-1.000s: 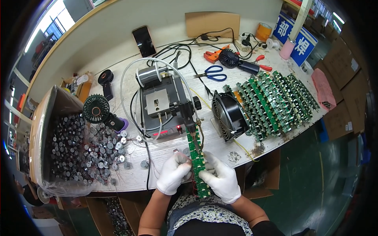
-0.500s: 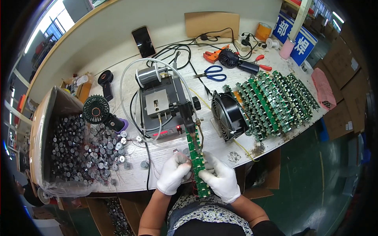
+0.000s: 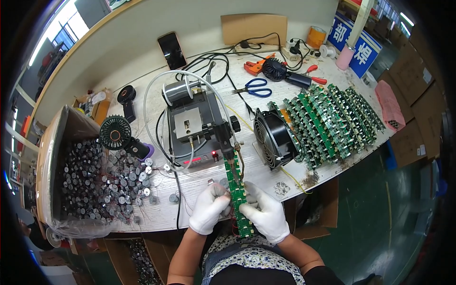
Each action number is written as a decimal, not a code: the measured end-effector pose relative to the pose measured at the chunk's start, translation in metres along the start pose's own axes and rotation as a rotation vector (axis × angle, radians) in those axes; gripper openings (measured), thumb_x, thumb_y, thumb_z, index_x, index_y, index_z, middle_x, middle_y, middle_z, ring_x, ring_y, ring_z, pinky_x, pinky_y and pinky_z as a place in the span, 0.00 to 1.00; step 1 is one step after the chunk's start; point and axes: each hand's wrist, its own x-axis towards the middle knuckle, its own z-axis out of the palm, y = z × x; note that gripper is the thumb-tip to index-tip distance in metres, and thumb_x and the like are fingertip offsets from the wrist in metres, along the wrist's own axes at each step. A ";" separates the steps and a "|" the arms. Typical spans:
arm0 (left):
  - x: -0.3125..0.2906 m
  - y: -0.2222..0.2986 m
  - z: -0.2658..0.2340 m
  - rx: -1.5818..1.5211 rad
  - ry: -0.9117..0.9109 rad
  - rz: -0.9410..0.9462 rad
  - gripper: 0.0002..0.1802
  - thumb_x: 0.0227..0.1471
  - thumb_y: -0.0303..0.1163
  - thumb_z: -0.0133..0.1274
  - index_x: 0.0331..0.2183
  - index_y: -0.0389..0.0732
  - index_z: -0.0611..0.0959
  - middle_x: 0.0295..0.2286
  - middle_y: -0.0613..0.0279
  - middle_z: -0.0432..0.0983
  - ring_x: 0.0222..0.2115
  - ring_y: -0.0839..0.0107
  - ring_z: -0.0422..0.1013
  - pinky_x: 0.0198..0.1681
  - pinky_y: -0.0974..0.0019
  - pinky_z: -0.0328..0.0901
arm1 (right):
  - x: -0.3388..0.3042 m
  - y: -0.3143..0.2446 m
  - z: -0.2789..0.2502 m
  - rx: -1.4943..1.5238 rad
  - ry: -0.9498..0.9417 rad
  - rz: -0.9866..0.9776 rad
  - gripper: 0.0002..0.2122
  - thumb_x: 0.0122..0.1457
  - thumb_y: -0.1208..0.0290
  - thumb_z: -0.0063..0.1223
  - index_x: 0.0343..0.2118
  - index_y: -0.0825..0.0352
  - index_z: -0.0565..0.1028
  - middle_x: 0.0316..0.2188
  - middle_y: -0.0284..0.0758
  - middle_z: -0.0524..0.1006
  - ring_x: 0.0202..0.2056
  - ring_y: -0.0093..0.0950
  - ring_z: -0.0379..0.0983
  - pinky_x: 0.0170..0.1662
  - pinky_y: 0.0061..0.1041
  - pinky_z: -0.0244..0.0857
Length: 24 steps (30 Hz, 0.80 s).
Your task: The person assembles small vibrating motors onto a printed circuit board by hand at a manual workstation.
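Observation:
Both my hands wear white gloves and grip a long narrow green circuit board [image 3: 236,190] at the near table edge. My left hand [image 3: 209,209] pinches its left side. My right hand [image 3: 263,211] clasps its right side. The board's far end lies under the tip of a soldering head [image 3: 225,142] mounted on a grey soldering machine [image 3: 192,127], which carries a spool of solder wire [image 3: 178,91].
A cardboard box [image 3: 52,156] of small round metal parts spills over the table at left. Two small black fans [image 3: 115,133] stand near it. A larger black fan [image 3: 270,137] sits right of the machine, beside stacked green boards [image 3: 327,123]. Scissors, pliers and cables lie farther back.

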 end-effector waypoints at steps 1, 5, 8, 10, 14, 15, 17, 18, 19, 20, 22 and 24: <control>0.000 0.000 0.000 0.000 0.000 -0.001 0.05 0.52 0.26 0.48 0.29 0.37 0.69 0.19 0.65 0.67 0.16 0.79 0.62 0.19 0.74 0.56 | 0.000 0.000 0.000 -0.002 -0.004 0.007 0.25 0.52 0.77 0.56 0.54 0.74 0.66 0.35 0.39 0.79 0.30 0.20 0.76 0.35 0.20 0.70; 0.001 0.004 -0.001 0.030 -0.006 -0.013 0.04 0.52 0.25 0.47 0.28 0.37 0.70 0.18 0.66 0.67 0.16 0.79 0.62 0.18 0.74 0.56 | 0.001 -0.004 0.001 0.007 0.005 0.013 0.25 0.52 0.77 0.56 0.54 0.74 0.66 0.34 0.39 0.79 0.30 0.20 0.76 0.35 0.20 0.70; 0.002 0.006 0.001 0.043 -0.006 -0.005 0.04 0.52 0.25 0.47 0.28 0.37 0.70 0.18 0.66 0.67 0.15 0.79 0.61 0.18 0.74 0.56 | 0.003 0.002 0.001 0.020 0.007 -0.037 0.24 0.52 0.77 0.56 0.54 0.74 0.66 0.34 0.40 0.79 0.31 0.21 0.76 0.35 0.20 0.70; 0.002 0.008 0.002 0.051 -0.003 0.005 0.04 0.52 0.25 0.47 0.28 0.37 0.70 0.18 0.66 0.67 0.15 0.79 0.61 0.18 0.75 0.56 | 0.003 0.000 0.001 0.017 0.004 -0.025 0.24 0.52 0.77 0.56 0.54 0.74 0.66 0.34 0.40 0.79 0.31 0.21 0.76 0.35 0.20 0.70; 0.002 0.008 0.000 0.032 -0.015 0.002 0.04 0.52 0.26 0.47 0.28 0.37 0.71 0.17 0.66 0.67 0.15 0.79 0.61 0.18 0.75 0.55 | 0.002 -0.004 0.001 0.000 -0.002 -0.033 0.25 0.52 0.77 0.56 0.54 0.73 0.66 0.35 0.40 0.78 0.31 0.21 0.76 0.35 0.20 0.70; 0.001 0.007 -0.001 0.024 -0.025 0.005 0.04 0.51 0.26 0.47 0.28 0.37 0.71 0.17 0.66 0.67 0.15 0.80 0.61 0.18 0.75 0.55 | 0.002 -0.005 0.001 0.001 -0.002 -0.035 0.25 0.52 0.77 0.56 0.54 0.73 0.66 0.35 0.40 0.78 0.31 0.21 0.76 0.35 0.20 0.70; 0.002 0.007 -0.004 0.038 -0.048 -0.006 0.04 0.51 0.26 0.48 0.28 0.37 0.71 0.17 0.66 0.67 0.15 0.80 0.60 0.18 0.75 0.54 | 0.000 -0.007 0.000 0.006 -0.009 -0.009 0.25 0.52 0.77 0.56 0.54 0.73 0.66 0.35 0.39 0.78 0.31 0.21 0.76 0.36 0.21 0.71; 0.002 0.006 -0.004 0.050 -0.070 -0.017 0.04 0.51 0.26 0.48 0.28 0.37 0.71 0.16 0.66 0.67 0.15 0.80 0.60 0.18 0.75 0.54 | 0.000 -0.009 -0.001 0.006 -0.006 -0.011 0.25 0.52 0.77 0.56 0.54 0.73 0.66 0.35 0.39 0.78 0.31 0.21 0.76 0.36 0.21 0.71; 0.003 0.005 -0.004 0.052 -0.074 -0.016 0.04 0.51 0.26 0.48 0.28 0.37 0.71 0.16 0.66 0.67 0.15 0.80 0.60 0.18 0.75 0.54 | -0.001 -0.011 -0.002 -0.008 -0.015 0.005 0.25 0.52 0.77 0.55 0.55 0.73 0.66 0.35 0.39 0.78 0.31 0.21 0.76 0.36 0.21 0.71; 0.003 0.003 -0.003 0.048 -0.069 -0.015 0.03 0.51 0.26 0.48 0.28 0.37 0.71 0.17 0.66 0.67 0.15 0.80 0.61 0.18 0.75 0.55 | -0.001 -0.012 -0.003 -0.021 -0.027 0.020 0.25 0.52 0.77 0.55 0.55 0.73 0.66 0.36 0.39 0.78 0.31 0.21 0.76 0.36 0.21 0.71; 0.002 0.000 -0.002 0.046 -0.064 -0.012 0.03 0.51 0.26 0.48 0.28 0.38 0.71 0.17 0.66 0.67 0.15 0.80 0.61 0.18 0.75 0.55 | -0.002 -0.010 -0.002 -0.017 -0.015 0.002 0.25 0.52 0.78 0.54 0.55 0.74 0.65 0.34 0.37 0.78 0.30 0.18 0.74 0.34 0.18 0.69; 0.001 -0.004 -0.001 0.020 -0.047 0.010 0.03 0.51 0.25 0.48 0.28 0.38 0.70 0.18 0.66 0.68 0.16 0.79 0.61 0.19 0.75 0.56 | -0.004 -0.004 -0.002 -0.014 -0.002 -0.011 0.25 0.52 0.80 0.54 0.55 0.75 0.65 0.33 0.35 0.78 0.29 0.15 0.71 0.33 0.16 0.67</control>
